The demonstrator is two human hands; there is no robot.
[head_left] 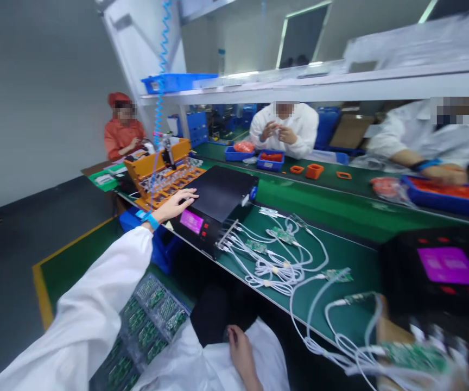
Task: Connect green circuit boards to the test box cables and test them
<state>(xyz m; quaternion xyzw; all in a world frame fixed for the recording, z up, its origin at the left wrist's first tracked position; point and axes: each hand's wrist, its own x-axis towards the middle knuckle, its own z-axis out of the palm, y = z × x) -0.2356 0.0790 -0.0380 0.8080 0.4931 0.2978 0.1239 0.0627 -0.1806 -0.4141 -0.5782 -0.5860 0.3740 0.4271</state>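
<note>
My left hand is stretched out with spread fingers, its fingertips lying on the left edge of a black tester box. The box has a lit magenta screen and red buttons on its front. A blue band circles my left wrist. My right hand rests low over my lap with its fingers curled together, and nothing shows in them. White cables run from the box's right side to several green circuit boards on the green bench.
An orange fixture stands just left of the box. Trays of circuit boards sit low beside my lap. At right is a second black tester box. Across the bench, co-workers handle orange parts near blue bins.
</note>
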